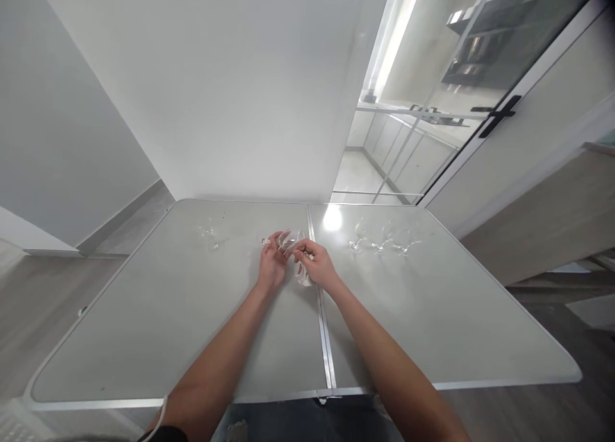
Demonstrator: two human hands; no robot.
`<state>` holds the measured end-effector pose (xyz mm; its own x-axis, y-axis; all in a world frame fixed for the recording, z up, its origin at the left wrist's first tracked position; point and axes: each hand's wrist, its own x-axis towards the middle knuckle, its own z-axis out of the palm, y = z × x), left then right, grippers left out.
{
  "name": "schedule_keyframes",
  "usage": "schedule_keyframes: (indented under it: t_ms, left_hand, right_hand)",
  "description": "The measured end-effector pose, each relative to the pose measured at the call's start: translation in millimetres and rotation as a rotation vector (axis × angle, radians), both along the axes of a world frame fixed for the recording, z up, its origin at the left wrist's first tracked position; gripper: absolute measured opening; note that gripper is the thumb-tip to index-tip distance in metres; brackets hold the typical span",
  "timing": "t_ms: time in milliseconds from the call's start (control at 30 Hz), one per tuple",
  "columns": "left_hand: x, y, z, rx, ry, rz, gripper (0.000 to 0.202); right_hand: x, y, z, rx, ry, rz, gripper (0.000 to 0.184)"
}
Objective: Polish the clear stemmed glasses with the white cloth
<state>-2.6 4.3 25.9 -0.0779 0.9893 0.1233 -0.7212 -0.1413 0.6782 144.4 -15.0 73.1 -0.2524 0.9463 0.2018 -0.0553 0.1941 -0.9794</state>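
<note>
My left hand and my right hand meet over the middle of a grey folding table. Between them is a clear wine glass lying sideways; my left fingers curl round its stem and bowl. My right hand is pinched on a white cloth pressed against the glass. To the right, three clear wine glasses stand in a row. One more clear glass stands at the far left of the table.
The table has a metal seam down its middle and a metal rim. A white wall stands behind it. A glass sliding door with a black handle is at the back right. Wooden floor surrounds the table.
</note>
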Motion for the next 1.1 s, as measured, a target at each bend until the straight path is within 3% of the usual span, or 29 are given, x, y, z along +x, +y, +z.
schedule_keyframes:
  t_ms: [167,267,400,567,667,800,967,1100]
  left_hand:
    - [-1.4,-0.3,2.0,0.013,0.124,0.038,0.035]
    - [0.2,-1.2,4.2,0.02,0.18,0.043,0.034]
    - [3.8,-2.3,4.1,0.03,0.224,0.048,0.034]
    - [10.1,-3.5,0.2,0.019,0.322,0.101,0.039]
    - [12.7,-3.0,-1.0,0.009,0.352,0.145,0.042]
    - [10.4,0.6,-0.9,-0.031,0.299,0.252,0.042]
    - [4.7,1.6,-0.1,-0.049,0.298,0.231,0.041]
    - [2.9,-1.1,3.4,-0.028,0.301,0.223,0.038]
  right_hand:
    - [31.3,-1.6,0.8,-0.262,0.543,-0.09,0.029]
    - [46.7,2.1,1.3,-0.28,0.663,-0.116,0.035]
    - [40.4,7.3,-9.7,-0.148,0.578,-0.312,0.044]
    - [17.8,8.8,-31.4,-0.03,0.249,-0.477,0.014]
    - [15.4,7.0,-36.3,0.029,0.145,-0.533,0.013]
    - [20.7,1.7,-31.4,0.163,0.102,-0.272,0.03]
    - [18.3,-4.3,-27.3,0.16,0.075,0.089,0.052]
    - [10.3,-5.4,-29.1,0.137,0.04,0.17,0.045]
